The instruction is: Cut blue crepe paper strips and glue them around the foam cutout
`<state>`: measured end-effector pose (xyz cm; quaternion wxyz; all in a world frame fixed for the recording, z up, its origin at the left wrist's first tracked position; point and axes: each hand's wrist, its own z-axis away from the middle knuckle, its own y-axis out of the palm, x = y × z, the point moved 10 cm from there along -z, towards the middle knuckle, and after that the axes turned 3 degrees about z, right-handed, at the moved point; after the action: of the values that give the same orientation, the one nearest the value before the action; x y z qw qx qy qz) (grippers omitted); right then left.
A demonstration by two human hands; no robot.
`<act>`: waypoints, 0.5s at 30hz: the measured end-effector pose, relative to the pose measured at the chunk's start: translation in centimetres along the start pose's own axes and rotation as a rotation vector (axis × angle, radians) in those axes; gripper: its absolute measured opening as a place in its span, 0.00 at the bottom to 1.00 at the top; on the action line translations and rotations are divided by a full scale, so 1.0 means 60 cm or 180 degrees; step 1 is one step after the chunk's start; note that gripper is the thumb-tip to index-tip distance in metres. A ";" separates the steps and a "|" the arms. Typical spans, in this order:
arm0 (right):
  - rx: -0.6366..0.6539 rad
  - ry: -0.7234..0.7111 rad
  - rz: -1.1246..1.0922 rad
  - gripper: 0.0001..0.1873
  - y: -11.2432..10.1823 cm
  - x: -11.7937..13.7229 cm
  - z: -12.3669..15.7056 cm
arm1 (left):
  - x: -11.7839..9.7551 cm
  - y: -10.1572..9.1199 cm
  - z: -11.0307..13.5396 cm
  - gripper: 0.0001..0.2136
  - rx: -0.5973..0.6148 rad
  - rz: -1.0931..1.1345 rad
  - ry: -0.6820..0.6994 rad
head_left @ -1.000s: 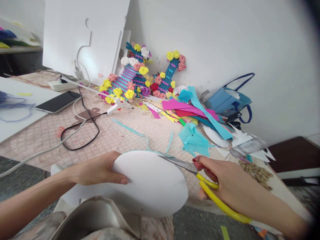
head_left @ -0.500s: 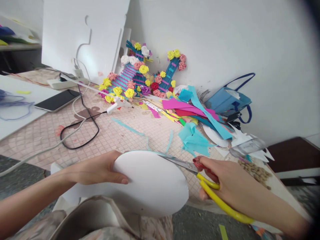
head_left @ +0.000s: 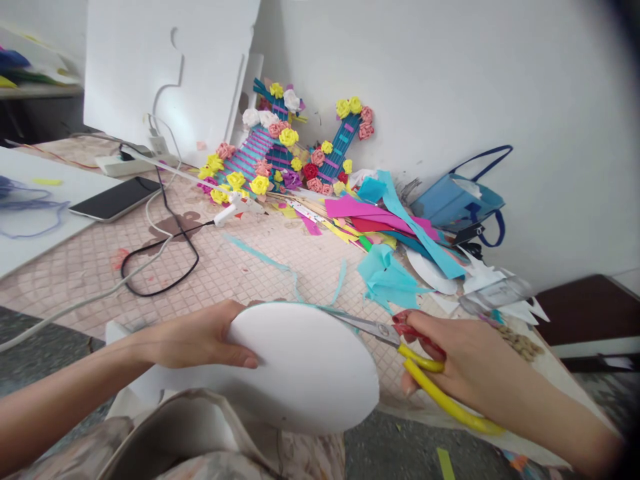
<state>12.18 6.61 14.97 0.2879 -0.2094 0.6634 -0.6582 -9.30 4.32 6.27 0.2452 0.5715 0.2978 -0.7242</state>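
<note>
White disc [head_left: 305,367] sits pinched in the left hand [head_left: 205,337], thumb uppermost, the right hand [head_left: 465,360] curled around scissors [head_left: 419,360].

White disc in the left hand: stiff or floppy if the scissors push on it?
Probably fairly stiff: the white disc shows no visible sag away from the left hand, though any support underneath is hidden. It may swivel under a push, since the scissors sit along its far edge, away from that grip.
</note>
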 end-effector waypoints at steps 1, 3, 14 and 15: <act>-0.0005 0.0002 0.0034 0.19 -0.001 0.000 0.000 | -0.003 0.000 -0.001 0.14 -0.0001 -0.0019 0.0044; 0.0002 0.0026 0.0075 0.19 -0.003 0.000 0.001 | -0.008 0.001 -0.002 0.14 0.0002 -0.0055 0.0102; 0.0117 0.0091 -0.0105 0.17 -0.005 0.003 -0.006 | -0.025 0.009 -0.009 0.22 0.0065 -0.0229 0.0323; 0.0113 0.0075 -0.0107 0.18 -0.006 0.004 -0.006 | -0.023 0.011 -0.009 0.20 0.0091 -0.0236 0.0302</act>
<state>11.73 6.72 15.26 0.2726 -0.2077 0.6513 -0.6770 -8.19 4.26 7.42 0.1956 0.5972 0.3197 -0.7092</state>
